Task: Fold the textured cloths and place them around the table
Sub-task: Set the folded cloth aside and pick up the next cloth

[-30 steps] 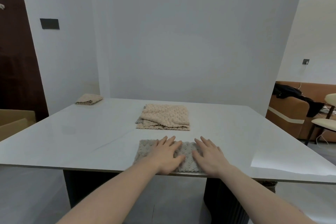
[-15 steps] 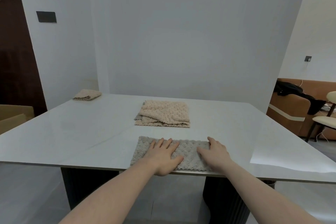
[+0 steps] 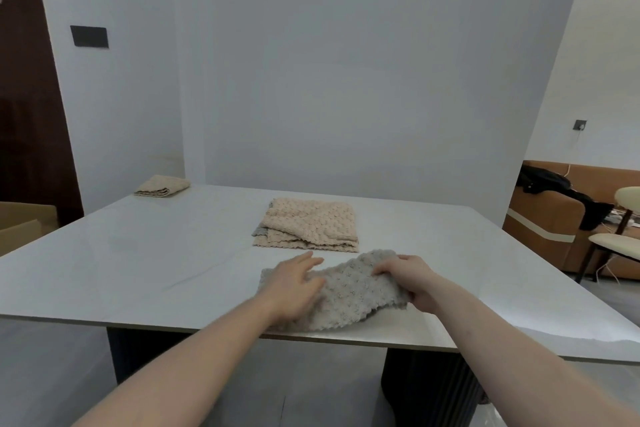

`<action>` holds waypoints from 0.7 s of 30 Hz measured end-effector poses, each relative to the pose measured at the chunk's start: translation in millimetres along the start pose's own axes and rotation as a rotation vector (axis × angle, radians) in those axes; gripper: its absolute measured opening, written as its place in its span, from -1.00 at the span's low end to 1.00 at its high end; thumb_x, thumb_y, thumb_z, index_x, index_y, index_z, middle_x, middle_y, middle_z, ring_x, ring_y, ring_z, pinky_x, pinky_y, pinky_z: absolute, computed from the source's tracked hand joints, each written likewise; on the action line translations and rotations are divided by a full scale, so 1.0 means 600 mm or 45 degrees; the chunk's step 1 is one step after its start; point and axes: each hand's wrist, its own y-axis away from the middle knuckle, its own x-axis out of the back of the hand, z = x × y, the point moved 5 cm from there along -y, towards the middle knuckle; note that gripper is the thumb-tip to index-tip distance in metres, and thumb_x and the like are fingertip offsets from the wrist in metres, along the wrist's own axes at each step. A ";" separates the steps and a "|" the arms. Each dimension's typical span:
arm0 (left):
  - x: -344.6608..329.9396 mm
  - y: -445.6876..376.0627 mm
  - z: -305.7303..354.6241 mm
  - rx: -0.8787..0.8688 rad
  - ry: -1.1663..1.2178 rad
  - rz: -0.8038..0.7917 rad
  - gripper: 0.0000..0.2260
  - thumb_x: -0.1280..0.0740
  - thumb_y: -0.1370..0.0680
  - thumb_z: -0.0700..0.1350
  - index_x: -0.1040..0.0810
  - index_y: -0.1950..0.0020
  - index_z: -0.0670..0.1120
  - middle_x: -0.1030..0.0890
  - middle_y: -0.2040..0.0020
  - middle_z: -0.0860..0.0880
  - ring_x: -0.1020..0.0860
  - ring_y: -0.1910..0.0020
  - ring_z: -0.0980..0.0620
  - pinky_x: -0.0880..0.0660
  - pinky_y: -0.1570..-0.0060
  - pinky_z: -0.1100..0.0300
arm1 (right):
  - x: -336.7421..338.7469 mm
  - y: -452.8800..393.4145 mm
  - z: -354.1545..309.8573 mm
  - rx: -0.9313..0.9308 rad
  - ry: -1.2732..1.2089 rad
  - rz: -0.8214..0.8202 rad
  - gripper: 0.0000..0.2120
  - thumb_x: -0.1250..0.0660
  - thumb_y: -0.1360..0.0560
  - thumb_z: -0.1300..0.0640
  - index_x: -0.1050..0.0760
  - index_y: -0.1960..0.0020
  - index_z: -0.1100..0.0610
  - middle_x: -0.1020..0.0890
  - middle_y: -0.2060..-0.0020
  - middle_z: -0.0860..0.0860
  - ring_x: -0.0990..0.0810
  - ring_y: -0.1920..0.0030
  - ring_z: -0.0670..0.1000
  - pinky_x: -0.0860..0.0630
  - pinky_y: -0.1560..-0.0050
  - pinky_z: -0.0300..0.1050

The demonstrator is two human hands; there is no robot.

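On my feed, item one: grey textured cloth (image 3: 353, 291), lying at the near edge of the white table (image 3: 138, 260), its left part flat on the surface and its right end raised off it in a hump. Item two: left hand (image 3: 294, 282), fingers straight and spread, palm pressing flat on the left part of the grey cloth. Item three: right hand (image 3: 412, 279), fingers curled over the raised right end of the grey cloth with the thumb under it, gripping that end clear of the tabletop. Item four: beige cloth stack (image 3: 308, 225), loosely folded, near the table's middle, just beyond the grey cloth and apart from it; a sliver of grey fabric shows at its left edge. Item five: small folded beige cloth (image 3: 162, 186), at the far left corner of the table, well apart from the rest. Item six: brown sofa (image 3: 540, 218) to the right of the table, dark garment (image 3: 554, 184) draped over it.
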 end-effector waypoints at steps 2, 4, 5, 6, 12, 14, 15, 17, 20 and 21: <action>0.030 -0.008 -0.036 0.057 -0.009 0.069 -0.54 -0.16 -0.65 0.16 -0.36 -0.55 0.12 -0.23 -0.62 0.08 -0.21 -0.58 0.05 -0.18 -0.56 -0.04 | 0.002 0.000 -0.018 0.025 -0.079 -0.004 -0.70 -0.50 -0.42 0.26 -0.60 -0.13 0.27 -0.74 0.06 0.23 -0.75 0.10 0.20 -0.70 0.04 0.09; 0.054 -0.011 -0.082 0.154 -0.070 0.100 -0.56 -0.19 -0.65 0.11 -0.39 -0.53 0.08 -0.27 -0.61 0.05 -0.23 -0.58 0.04 -0.17 -0.56 0.02 | -0.001 0.005 -0.038 0.047 -0.107 -0.001 -0.73 -0.48 -0.45 0.27 -0.59 -0.12 0.28 -0.74 0.07 0.23 -0.75 0.15 0.19 -0.71 0.12 0.06; 0.062 -0.008 -0.105 0.202 -0.096 0.114 -0.56 -0.20 -0.65 0.09 -0.40 -0.53 0.06 -0.29 -0.60 0.04 -0.24 -0.57 0.03 -0.17 -0.55 0.06 | -0.005 0.009 -0.049 0.056 -0.113 -0.009 -0.75 -0.47 -0.46 0.28 -0.59 -0.12 0.28 -0.74 0.08 0.22 -0.74 0.21 0.17 -0.70 0.25 0.01; 0.068 -0.001 -0.126 0.247 -0.109 0.125 -0.57 -0.21 -0.65 0.08 -0.41 -0.52 0.04 -0.32 -0.58 0.03 -0.26 -0.56 0.03 -0.19 -0.53 0.08 | -0.010 0.012 -0.059 0.066 -0.107 -0.026 -0.76 -0.46 -0.48 0.28 -0.59 -0.13 0.29 -0.73 0.10 0.21 -0.71 0.28 0.15 -0.62 0.41 -0.08; 0.062 0.024 -0.168 0.293 -0.112 0.197 -0.65 -0.21 -0.59 0.17 -0.59 -0.29 0.10 -0.60 -0.32 0.10 -0.51 -0.31 0.03 -0.43 -0.32 0.07 | -0.079 0.030 -0.100 0.146 -0.134 -0.168 -0.72 -0.45 -0.49 0.30 -0.56 -0.19 0.29 -0.68 -0.07 0.27 -0.69 0.14 0.17 -0.62 0.27 -0.10; 0.063 0.024 -0.165 0.270 -0.113 0.192 -0.69 -0.22 -0.59 0.16 -0.61 -0.24 0.10 -0.62 -0.29 0.10 -0.52 -0.28 0.03 -0.45 -0.29 0.06 | -0.115 0.031 -0.104 0.174 -0.100 -0.208 -0.68 -0.46 -0.49 0.30 -0.54 -0.22 0.26 -0.68 -0.03 0.20 -0.67 0.15 0.13 -0.63 0.16 -0.07; 0.065 0.025 -0.163 0.264 -0.094 0.193 -0.70 -0.24 -0.59 0.14 -0.62 -0.23 0.10 -0.62 -0.28 0.10 -0.52 -0.28 0.03 -0.45 -0.28 0.06 | -0.133 0.031 -0.104 0.186 -0.077 -0.229 -0.62 -0.48 -0.48 0.28 -0.52 -0.27 0.22 -0.68 -0.02 0.17 -0.68 0.16 0.10 -0.64 0.16 -0.09; 0.067 0.027 -0.164 0.262 -0.060 0.203 -0.72 -0.26 -0.58 0.08 -0.63 -0.22 0.09 -0.63 -0.28 0.08 -0.53 -0.27 0.02 -0.45 -0.27 0.07 | -0.167 0.032 -0.102 0.198 -0.009 -0.260 -0.47 -0.50 -0.46 0.23 -0.47 -0.40 0.16 -0.67 -0.07 0.11 -0.68 0.20 0.01 -0.62 0.25 -0.17; 0.068 0.027 -0.168 0.279 0.028 0.219 -0.73 -0.25 -0.56 0.05 -0.65 -0.18 0.10 -0.64 -0.25 0.08 -0.54 -0.26 0.01 -0.45 -0.22 0.09 | -0.214 0.043 -0.098 0.246 0.129 -0.310 -0.43 -0.46 -0.49 0.24 -0.42 -0.46 0.17 -0.62 -0.09 0.06 -0.64 0.25 -0.09 -0.53 0.37 -0.29; 0.068 0.027 -0.169 0.281 0.063 0.229 -0.75 -0.25 -0.57 0.03 -0.66 -0.16 0.10 -0.65 -0.24 0.07 -0.54 -0.25 0.01 -0.45 -0.22 0.09 | -0.229 0.048 -0.094 0.231 0.124 -0.359 -0.44 -0.46 -0.49 0.24 -0.41 -0.46 0.19 -0.62 -0.05 0.07 -0.64 0.27 -0.09 -0.54 0.37 -0.29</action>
